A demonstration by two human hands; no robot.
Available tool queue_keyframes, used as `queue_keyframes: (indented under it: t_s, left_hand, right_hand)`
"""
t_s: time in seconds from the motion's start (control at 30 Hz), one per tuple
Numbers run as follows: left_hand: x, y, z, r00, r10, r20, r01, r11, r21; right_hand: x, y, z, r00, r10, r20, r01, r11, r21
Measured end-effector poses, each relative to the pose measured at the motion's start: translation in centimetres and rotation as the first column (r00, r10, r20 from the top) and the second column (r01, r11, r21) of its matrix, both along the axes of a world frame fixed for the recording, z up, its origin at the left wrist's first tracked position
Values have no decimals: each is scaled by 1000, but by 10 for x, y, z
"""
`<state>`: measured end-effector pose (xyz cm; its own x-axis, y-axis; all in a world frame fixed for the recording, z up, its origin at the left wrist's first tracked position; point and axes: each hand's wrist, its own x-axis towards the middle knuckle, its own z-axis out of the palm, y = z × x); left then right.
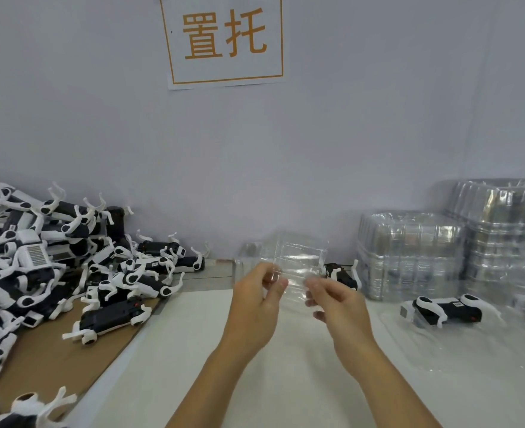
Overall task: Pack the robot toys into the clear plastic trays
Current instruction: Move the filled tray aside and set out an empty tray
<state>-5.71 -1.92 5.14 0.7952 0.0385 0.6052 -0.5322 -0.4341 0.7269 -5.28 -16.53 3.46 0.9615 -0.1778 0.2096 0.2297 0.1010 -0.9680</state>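
Both hands raised above the middle of the white-covered table (211,350), holding one clear moulded plastic tray (299,257) between them, lifted off the surface and roughly upright, facing the person. Left hand (259,301) pinches the tray's lower left edge between thumb and fingertips. Right hand (335,301) pinches the lower right edge the same way; its remaining fingers are loosely curled below. The tray's pockets cannot be made out through the glare.

Along the table's left edge: a large heap of black-and-white robot dog toys (48,257), legs pointing all ways, lying on a brown cardboard sheet (69,350). One toy of the heap carries a barcode label.

At the back right corner: two stacks of nested clear plastic trays (409,254), the right-hand stack (502,230) taller, the two touching or nearly so.

In front of the stacks, near the right edge: one black-and-white robot dog toy (446,310) lying on its side. Another single toy (343,274) lies just behind the right hand.

On the grey wall behind: a white paper sign with orange characters (224,38).
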Motion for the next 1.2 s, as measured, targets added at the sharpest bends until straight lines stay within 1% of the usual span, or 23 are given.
queue_keyframes:
  t_s: [0.1, 0.17, 0.23, 0.3, 0.4, 0.47, 0.57, 0.67, 0.7, 0.77, 0.83, 0.87, 0.9, 0.93, 1.0, 1.03, 1.1, 1.13, 1.17, 1.2]
  left_hand:
    - [1, 4, -2, 998, -32, -53, 30, 999, -44]
    - [4, 8, -1, 996, -44, -74, 36, 995, -98]
    - [6, 14, 2, 998, -18, -58, 9, 988, -152]
    - [8, 24, 7, 998, 67, -12, -68, 974, -215]
    - [13, 48, 11, 967, 249, 45, -220, 915, -338]
    - [17, 66, 11, 936, 351, 10, -319, 862, -393]
    - [23, 88, 4, 907, 413, -82, -409, 819, -402]
    - [25, 99, -3, 880, 458, -123, -472, 819, -327]
    - [25, 100, -5, 885, 445, -134, -464, 830, -308]
    - [24, 98, -8, 941, 302, -155, -334, 906, -262]
    - [24, 94, -13, 969, 149, -196, -181, 970, -161]
    - [25, 93, -15, 968, 124, -217, -153, 981, -119]
    - [26, 94, -17, 963, 139, -230, -164, 982, -91]
    - [27, 95, -20, 953, 190, -236, -212, 975, -72]
    - [27, 100, -25, 905, 347, -247, -371, 927, -56]
    - [27, 104, -27, 857, 444, -261, -468, 883, -35]
    - [26, 117, -31, 708, 639, -302, -651, 756, 73]
    - [26, 125, -35, 649, 685, -329, -693, 712, 116]
    - [26, 133, -39, 627, 693, -357, -699, 702, 135]
    - [27, 139, -44, 630, 675, -384, -683, 717, 139]
  right_hand:
    - [3, -7, -2, 998, 49, -50, -45, 997, 68]
    - [5, -7, -4, 999, 0, -54, 4, 997, 76]
    - [7, -11, -4, 994, -91, -64, 97, 990, 97]
    - [10, -19, -4, 980, -178, -84, 189, 971, 150]
    - [13, -33, -4, 950, -300, -89, 313, 919, 242]
    - [15, -40, -3, 934, -351, -69, 355, 886, 299]
    - [16, -47, 1, 946, -320, -50, 310, 852, 422]
    - [13, -49, 4, 966, -240, -94, 253, 819, 516]
    - [12, -48, 5, 974, -200, -107, 226, 805, 549]
    - [10, -46, 6, 983, -125, -132, 179, 793, 582]
    - [9, -43, 5, 984, -79, -162, 159, 802, 575]
    - [10, -42, 4, 982, -64, -176, 155, 806, 572]
    - [11, -42, 3, 979, -52, -197, 155, 817, 555]
    - [11, -41, 2, 973, -46, -226, 160, 840, 518]
    - [13, -42, -1, 950, -47, -310, 176, 898, 404]
    - [14, -42, -3, 931, -50, -361, 183, 921, 344]
    - [15, -43, -9, 886, -67, -459, 187, 957, 222]
    - [15, -42, -12, 865, -74, -496, 175, 971, 161]
    - [16, -42, -15, 845, -77, -529, 155, 982, 104]
    - [16, -41, -16, 828, -86, -555, 138, 989, 52]
